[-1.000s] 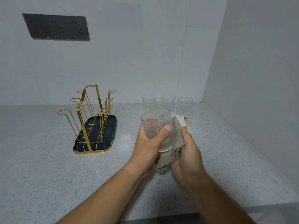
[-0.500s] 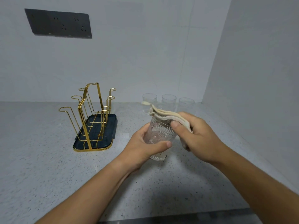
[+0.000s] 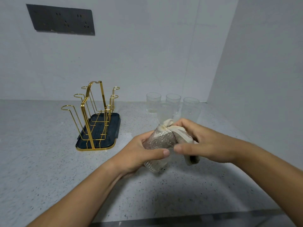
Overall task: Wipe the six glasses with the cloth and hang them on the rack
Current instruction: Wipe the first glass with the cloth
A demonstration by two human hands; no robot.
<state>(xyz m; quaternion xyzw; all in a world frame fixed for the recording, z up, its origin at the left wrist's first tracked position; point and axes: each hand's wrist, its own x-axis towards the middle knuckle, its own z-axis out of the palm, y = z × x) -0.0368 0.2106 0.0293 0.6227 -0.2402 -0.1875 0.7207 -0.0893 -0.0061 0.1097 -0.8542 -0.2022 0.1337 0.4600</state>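
Observation:
My left hand [image 3: 139, 153] grips a patterned clear glass [image 3: 158, 145] above the counter, tilted with its mouth up and away. My right hand [image 3: 201, 141] holds a beige cloth [image 3: 182, 136], part of it stuffed into the glass's mouth and part draped over the rim. Several more clear glasses stand upright at the back: one [image 3: 153, 103], one [image 3: 173, 102], one [image 3: 191, 107], and another [image 3: 165, 110] in front, partly hidden. The gold wire rack [image 3: 93, 115] on its dark tray [image 3: 113, 128] stands to the left with nothing hanging on it.
The speckled grey counter [image 3: 49, 161] ends at a white back wall and a white side wall on the right. A dark socket panel [image 3: 62, 20] is mounted high on the back wall. The counter's front edge [image 3: 180, 220] runs along the bottom.
My right hand moved the cloth from the glass's side up over its rim and pushed part of it into the mouth. My left hand kept hold of the glass and tilted it.

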